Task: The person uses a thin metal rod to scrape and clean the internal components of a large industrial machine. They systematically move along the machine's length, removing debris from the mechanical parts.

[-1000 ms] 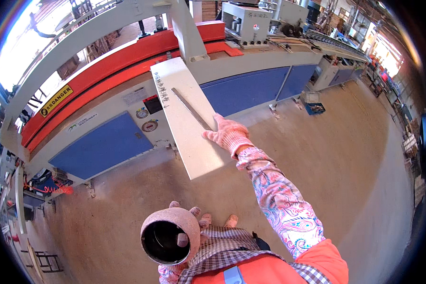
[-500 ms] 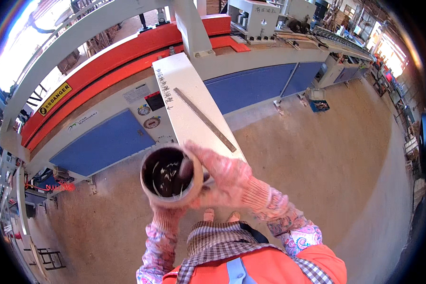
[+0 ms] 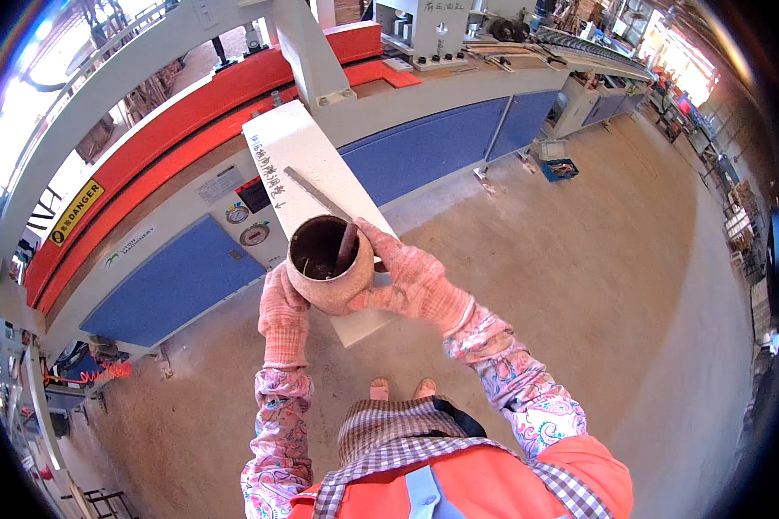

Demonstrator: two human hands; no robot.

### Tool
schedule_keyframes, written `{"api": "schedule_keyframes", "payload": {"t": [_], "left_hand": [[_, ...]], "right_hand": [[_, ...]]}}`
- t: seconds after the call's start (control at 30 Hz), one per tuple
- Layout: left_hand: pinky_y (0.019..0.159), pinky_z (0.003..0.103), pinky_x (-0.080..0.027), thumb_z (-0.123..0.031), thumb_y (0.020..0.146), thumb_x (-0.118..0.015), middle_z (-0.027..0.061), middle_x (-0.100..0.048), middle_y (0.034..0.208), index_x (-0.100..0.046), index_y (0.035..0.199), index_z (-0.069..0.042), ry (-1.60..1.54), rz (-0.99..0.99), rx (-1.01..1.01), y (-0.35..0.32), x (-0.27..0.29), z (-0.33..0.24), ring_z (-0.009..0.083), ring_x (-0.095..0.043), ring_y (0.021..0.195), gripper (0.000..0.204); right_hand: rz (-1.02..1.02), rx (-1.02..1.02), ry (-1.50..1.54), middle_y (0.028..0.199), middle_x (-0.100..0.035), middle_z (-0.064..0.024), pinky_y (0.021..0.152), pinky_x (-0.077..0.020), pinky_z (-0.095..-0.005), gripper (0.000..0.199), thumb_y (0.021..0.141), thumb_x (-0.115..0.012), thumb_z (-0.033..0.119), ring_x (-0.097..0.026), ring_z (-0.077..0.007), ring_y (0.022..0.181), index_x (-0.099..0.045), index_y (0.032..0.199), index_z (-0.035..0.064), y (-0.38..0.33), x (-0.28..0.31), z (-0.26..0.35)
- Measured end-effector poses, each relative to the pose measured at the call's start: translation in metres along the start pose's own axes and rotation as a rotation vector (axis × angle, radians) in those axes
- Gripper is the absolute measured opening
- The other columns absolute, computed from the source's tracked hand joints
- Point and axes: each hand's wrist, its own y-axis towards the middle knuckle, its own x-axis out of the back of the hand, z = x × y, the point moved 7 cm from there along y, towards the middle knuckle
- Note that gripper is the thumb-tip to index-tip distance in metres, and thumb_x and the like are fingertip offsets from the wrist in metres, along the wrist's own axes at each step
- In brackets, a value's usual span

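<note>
Both my hands wear pink knitted gloves and grip a round brown pot [image 3: 331, 292] between them. Its wide mouth faces up toward me; the inside is dark, with a few pale streaks and a dark brown stick-like piece [image 3: 347, 247] leaning at the right of the opening. My left hand [image 3: 284, 303] presses against the pot's left side, fingers partly hidden behind it. Around the right side curls my right hand [image 3: 407, 272], thumb low on the wall. Beyond the pot, a white board [image 3: 299, 145] juts from the machine, carrying a thin grey metal strip [image 3: 316, 190] partly covered by the pot.
A long machine with a red beam [image 3: 190, 99] and blue panels [image 3: 177, 281] stretches across the far side. A grey upright post [image 3: 310, 52] rises beside the board. Further right, a small blue crate [image 3: 559, 169] sits on the concrete floor [image 3: 563, 285]. Shelves line the right edge.
The pot has moved away from me, over the near part of the white board. My left hand now shows at its left side, and the dark stick-like piece shows more clearly at the mouth.
</note>
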Motion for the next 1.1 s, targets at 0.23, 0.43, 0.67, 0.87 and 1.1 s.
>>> {"api": "schedule_keyframes", "payload": {"t": [0.23, 0.43, 0.67, 0.87, 1.1], "left_hand": [[0.067, 0.028, -0.058, -0.045, 0.109, -0.047, 0.0077, -0.073, 0.106, -0.060, 0.141, -0.005, -0.284, 0.001, 0.122, -0.050, -0.009, -0.034, 0.0132, -0.071, 0.081, 0.053], [0.072, 0.027, -0.053, -0.044, 0.106, -0.049, 0.0089, -0.069, 0.109, -0.058, 0.139, 0.001, -0.223, -0.040, 0.045, -0.061, -0.004, -0.056, 0.0113, -0.064, 0.082, 0.056], [0.070, 0.028, -0.053, -0.041, 0.105, -0.049, 0.0080, -0.068, 0.108, -0.060, 0.138, -0.002, -0.226, -0.038, 0.070, -0.051, -0.007, -0.048, 0.0129, -0.064, 0.082, 0.053], [0.070, 0.033, -0.053, -0.036, 0.103, -0.055, 0.0033, -0.067, 0.110, -0.064, 0.132, -0.007, -0.842, -0.100, 0.367, -0.093, -0.027, 0.037, 0.0166, -0.062, 0.088, 0.042], [0.101, 0.051, -0.053, -0.042, 0.095, -0.068, 0.0179, -0.060, 0.139, -0.056, 0.144, -0.015, 0.469, 0.700, 0.419, -0.232, -0.206, 0.172, 0.0375, -0.060, 0.125, 0.058]], "right_hand": [[0.104, -0.491, -0.424, 0.141, -0.063, -0.0193, 0.105, -0.0499, -0.0462, 0.073, 0.095, -0.067, 0.052, -0.062, -0.0384, 0.127, -0.047, 0.151, 0.0096, 0.004, 0.053, -0.054], [0.270, -0.839, -0.608, 0.128, -0.070, -0.0194, 0.101, -0.0522, -0.0467, 0.058, 0.099, -0.059, 0.056, -0.065, -0.0352, 0.124, -0.062, 0.133, 0.0090, 0.014, 0.022, -0.070], [0.097, -0.793, -0.143, 0.082, -0.074, -0.0099, 0.070, -0.0561, -0.0409, 0.046, 0.104, -0.055, 0.049, -0.072, -0.0227, 0.073, -0.074, 0.099, 0.0073, -0.036, 0.047, -0.122], [-0.342, -1.019, 0.172, 0.064, -0.064, -0.0031, 0.055, -0.0490, -0.0351, 0.053, 0.101, -0.062, 0.053, -0.062, -0.0152, 0.056, -0.067, 0.078, 0.0054, -0.242, 0.050, -0.203], [-0.318, -1.377, 0.211, 0.073, -0.072, -0.0083, 0.057, -0.0519, -0.0373, 0.049, 0.098, -0.061, 0.055, -0.067, -0.0194, 0.062, -0.077, 0.090, 0.0088, -0.474, 0.032, -0.210]]}}
